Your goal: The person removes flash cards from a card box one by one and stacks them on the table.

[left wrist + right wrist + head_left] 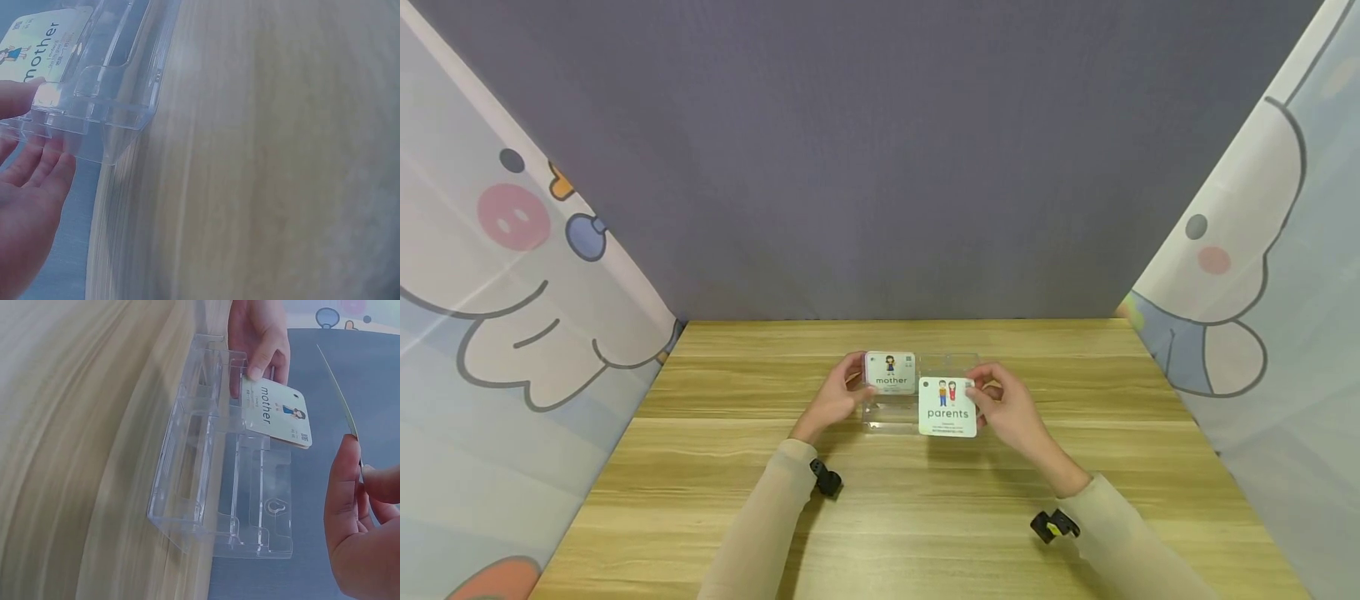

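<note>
A clear plastic card holder (887, 414) with compartments in two tiers stands on the wooden table. My left hand (837, 397) grips its left end, thumb in front and fingers behind, as the left wrist view shows. In the upper left compartment sit several stacked cards, the front one a "mother" card (275, 412) with a drawn figure. Between thumb and fingers of my right hand (1011, 414) is a "parents" card (947, 408), pinched at its right edge. This card overlaps the holder's right half in the head view; the right wrist view shows it edge-on, apart from the holder.
Bare wood of the table (715, 500) spreads around the holder. A dark grey panel (895, 167) rises behind the table. Curtains with cartoon animals (512, 333) hang at both sides. A small black camera (826, 480) is worn on each wrist.
</note>
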`<state>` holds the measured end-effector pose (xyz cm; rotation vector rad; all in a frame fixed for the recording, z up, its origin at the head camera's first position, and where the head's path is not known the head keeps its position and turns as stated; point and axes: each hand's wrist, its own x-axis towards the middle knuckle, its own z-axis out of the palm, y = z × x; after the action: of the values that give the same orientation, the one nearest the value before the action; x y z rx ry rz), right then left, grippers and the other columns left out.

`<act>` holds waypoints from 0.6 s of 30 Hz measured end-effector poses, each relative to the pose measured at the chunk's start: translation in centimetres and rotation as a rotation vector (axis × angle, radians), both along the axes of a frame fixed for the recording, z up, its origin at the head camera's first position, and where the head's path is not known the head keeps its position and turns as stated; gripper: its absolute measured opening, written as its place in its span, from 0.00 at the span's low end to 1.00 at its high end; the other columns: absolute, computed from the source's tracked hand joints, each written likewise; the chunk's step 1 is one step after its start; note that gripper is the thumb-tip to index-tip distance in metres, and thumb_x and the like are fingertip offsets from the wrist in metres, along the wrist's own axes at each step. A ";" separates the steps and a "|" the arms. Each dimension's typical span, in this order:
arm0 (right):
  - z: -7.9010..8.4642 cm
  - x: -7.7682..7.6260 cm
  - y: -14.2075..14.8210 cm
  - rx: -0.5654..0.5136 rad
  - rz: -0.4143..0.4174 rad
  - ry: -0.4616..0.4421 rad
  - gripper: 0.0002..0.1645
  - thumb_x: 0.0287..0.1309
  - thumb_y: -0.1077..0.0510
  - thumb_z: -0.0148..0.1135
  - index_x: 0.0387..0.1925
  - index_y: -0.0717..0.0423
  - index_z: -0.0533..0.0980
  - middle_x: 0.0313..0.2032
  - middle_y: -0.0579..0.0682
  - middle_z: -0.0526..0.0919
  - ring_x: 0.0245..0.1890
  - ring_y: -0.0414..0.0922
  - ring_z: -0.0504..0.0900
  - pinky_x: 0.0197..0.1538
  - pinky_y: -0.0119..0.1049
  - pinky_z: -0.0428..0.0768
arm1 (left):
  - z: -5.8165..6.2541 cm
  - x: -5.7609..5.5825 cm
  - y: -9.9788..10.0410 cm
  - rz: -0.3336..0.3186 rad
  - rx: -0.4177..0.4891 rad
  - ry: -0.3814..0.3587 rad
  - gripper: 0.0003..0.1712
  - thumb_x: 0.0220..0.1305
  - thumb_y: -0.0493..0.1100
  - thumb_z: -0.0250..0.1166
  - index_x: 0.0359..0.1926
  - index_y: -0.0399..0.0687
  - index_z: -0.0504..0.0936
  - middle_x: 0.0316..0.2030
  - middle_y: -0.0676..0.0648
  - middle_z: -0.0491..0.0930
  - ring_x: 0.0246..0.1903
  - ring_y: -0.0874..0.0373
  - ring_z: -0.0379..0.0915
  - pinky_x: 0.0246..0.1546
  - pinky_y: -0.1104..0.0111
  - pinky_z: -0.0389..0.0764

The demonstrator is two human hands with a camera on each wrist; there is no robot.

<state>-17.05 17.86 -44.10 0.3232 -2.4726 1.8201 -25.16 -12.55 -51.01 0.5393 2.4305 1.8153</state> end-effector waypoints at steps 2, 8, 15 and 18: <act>0.0 0.2 0.1 0.003 -0.001 -0.007 0.14 0.67 0.71 0.61 0.53 0.68 0.74 0.40 0.61 0.75 0.26 0.44 0.79 0.21 0.37 0.84 | 0.0 0.0 0.0 -0.001 0.002 -0.003 0.36 0.63 0.28 0.68 0.70 0.36 0.66 0.61 0.38 0.74 0.65 0.42 0.68 0.73 0.52 0.65; -0.2 0.6 0.3 0.015 0.009 -0.040 0.14 0.67 0.70 0.61 0.52 0.67 0.74 0.40 0.60 0.74 0.26 0.45 0.79 0.22 0.40 0.85 | 0.1 0.0 0.1 -0.004 0.006 -0.006 0.36 0.63 0.27 0.68 0.70 0.35 0.66 0.62 0.37 0.73 0.66 0.41 0.67 0.73 0.52 0.64; -0.4 0.9 0.3 -0.018 0.030 -0.076 0.14 0.66 0.71 0.61 0.52 0.68 0.74 0.40 0.61 0.75 0.24 0.46 0.80 0.22 0.40 0.85 | 0.2 0.0 0.1 -0.002 0.001 -0.015 0.37 0.63 0.27 0.68 0.71 0.36 0.65 0.62 0.37 0.73 0.66 0.41 0.67 0.73 0.53 0.65; -0.6 1.1 0.3 -0.014 0.039 -0.086 0.14 0.66 0.71 0.61 0.52 0.68 0.73 0.41 0.61 0.75 0.24 0.45 0.80 0.23 0.42 0.86 | 0.2 0.0 0.1 -0.001 0.002 -0.016 0.37 0.62 0.27 0.68 0.70 0.36 0.66 0.62 0.37 0.73 0.66 0.41 0.67 0.73 0.53 0.65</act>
<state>-15.98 18.16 -44.69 0.3004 -2.5253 1.9042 -25.17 -12.44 -50.80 0.5242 2.4182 1.8152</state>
